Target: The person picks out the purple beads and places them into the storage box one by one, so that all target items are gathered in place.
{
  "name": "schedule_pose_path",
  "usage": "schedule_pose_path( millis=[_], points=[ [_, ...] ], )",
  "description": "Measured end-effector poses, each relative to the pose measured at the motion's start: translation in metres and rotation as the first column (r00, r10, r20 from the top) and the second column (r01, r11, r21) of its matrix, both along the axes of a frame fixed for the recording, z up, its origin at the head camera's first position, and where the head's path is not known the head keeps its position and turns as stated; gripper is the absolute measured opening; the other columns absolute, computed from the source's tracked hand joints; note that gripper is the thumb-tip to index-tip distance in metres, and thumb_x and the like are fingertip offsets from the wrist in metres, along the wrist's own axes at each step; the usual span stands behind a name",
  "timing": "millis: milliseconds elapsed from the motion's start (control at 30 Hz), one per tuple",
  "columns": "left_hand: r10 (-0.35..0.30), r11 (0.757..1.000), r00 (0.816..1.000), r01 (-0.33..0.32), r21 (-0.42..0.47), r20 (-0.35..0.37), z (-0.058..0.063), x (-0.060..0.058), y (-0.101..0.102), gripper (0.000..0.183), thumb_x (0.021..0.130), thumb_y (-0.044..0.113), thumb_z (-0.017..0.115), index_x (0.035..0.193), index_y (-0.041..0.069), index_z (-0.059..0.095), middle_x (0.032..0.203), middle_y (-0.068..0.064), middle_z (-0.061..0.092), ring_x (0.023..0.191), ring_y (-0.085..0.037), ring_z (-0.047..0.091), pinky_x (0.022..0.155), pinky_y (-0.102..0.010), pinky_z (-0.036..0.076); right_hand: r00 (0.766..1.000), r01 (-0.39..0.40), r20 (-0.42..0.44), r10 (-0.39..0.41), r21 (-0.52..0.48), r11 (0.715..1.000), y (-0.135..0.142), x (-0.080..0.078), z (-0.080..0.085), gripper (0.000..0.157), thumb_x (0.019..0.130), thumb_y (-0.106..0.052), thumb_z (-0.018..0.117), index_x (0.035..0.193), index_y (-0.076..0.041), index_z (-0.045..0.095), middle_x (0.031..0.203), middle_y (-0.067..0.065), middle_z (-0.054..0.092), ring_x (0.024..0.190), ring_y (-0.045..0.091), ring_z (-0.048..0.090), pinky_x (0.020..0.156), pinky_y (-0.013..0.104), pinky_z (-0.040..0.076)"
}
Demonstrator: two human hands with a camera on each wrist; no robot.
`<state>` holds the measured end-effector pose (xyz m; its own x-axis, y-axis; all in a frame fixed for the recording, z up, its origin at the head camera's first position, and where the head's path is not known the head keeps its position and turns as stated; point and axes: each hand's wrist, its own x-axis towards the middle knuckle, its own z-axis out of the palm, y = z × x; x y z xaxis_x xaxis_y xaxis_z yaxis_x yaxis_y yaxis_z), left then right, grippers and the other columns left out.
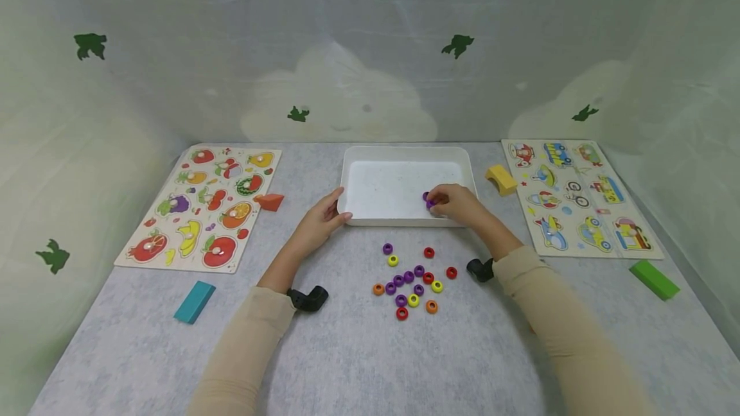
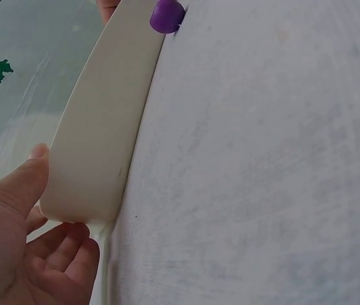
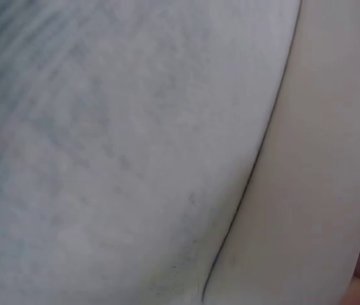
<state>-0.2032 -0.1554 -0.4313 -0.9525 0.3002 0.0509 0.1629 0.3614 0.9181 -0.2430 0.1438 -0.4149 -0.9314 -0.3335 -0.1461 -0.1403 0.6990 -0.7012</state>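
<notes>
beads (image 1: 408, 277), mixed colours: i log most loose on the counter (image 1: 358, 364), near the tray (image 1: 399, 223). right hand (image 1: 459, 205): fingers pinching a purple bead (image 1: 430, 204) over the tray, second bead (image 1: 425, 196) beside. left hand (image 1: 317, 226): fingers gripping tray's near-left corner.

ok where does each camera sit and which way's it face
Head: on the head, facing forward and down at the tray, beads, left hand, right hand and sleeves.
Left wrist: worn there, facing the tray's outer wall and table; left hand lower left.
Right wrist: worn there, facing table and tray wall; right hand partly at lower right.
Head and left wrist share the left hand gripping the tray.
</notes>
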Motion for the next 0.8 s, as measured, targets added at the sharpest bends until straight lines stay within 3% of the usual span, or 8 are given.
schedule_pose_path(
  millis=[167,333,567,700,800],
  points=[
    [-0.003,1.0,1.0,0.003,0.001,0.012,0.008,0.002,0.001,0.067,0.077,0.025,0.056,0.131,0.007,0.02,0.135,-0.009,0.017,0.12,-0.011,0.019,0.095,-0.026,0.025,1.0,0.012,-0.003,-0.012,0.024,1.0,-0.002,0.001,0.0,0.018,0.076,-0.012,0.059,0.094,-0.011,0.056,0.088,0.004,0.053,0.082,0.018,0.047,0.073,0.031,0.042],
    [-0.002,1.0,1.0,0.002,0.02,0.018,0.021,0.011,0.006,0.064,0.079,0.015,0.055,0.13,0.001,0.019,0.134,-0.014,0.016,0.12,-0.018,0.018,0.095,-0.032,0.023,0.995,-0.028,-0.096,0.021,-0.068,0.997,-0.004,0.011,0.005,0.027,0.077,-0.015,0.06,0.102,-0.008,0.054,0.097,0.005,0.053,0.089,0.018,0.047,0.079,0.032,0.041],
    [0.0,1.0,1.0,0.0,0.013,0.02,0.028,0.015,0.008,0.063,0.08,0.014,0.054,0.13,0.0,0.019,0.134,-0.015,0.016,0.121,-0.02,0.018,0.095,-0.033,0.023,0.954,-0.217,-0.255,0.157,-0.228,0.949,-0.022,0.041,0.014,0.031,0.074,-0.017,0.062,0.102,-0.008,0.053,0.1,0.011,0.052,0.09,0.023,0.049,0.079,0.031,0.042],
    [0.004,1.0,1.0,-0.004,0.006,0.026,0.027,0.015,0.008,0.064,0.08,0.015,0.054,0.131,0.001,0.019,0.134,-0.015,0.016,0.121,-0.019,0.018,0.096,-0.032,0.023,0.932,-0.331,-0.239,0.271,-0.262,0.907,-0.037,0.055,0.007,0.029,0.075,-0.015,0.061,0.103,-0.009,0.054,0.1,0.008,0.053,0.09,0.021,0.049,0.079,0.029,0.042],
    [0.008,1.0,1.0,-0.008,-0.003,0.019,0.025,0.014,0.008,0.064,0.08,0.016,0.055,0.131,0.001,0.019,0.134,-0.014,0.016,0.12,-0.019,0.019,0.095,-0.032,0.023,0.921,-0.378,-0.199,0.335,-0.252,0.891,-0.046,0.059,-0.003,0.028,0.076,-0.014,0.06,0.103,-0.008,0.054,0.1,0.005,0.054,0.09,0.016,0.05,0.078,0.026,0.042]
  ],
)
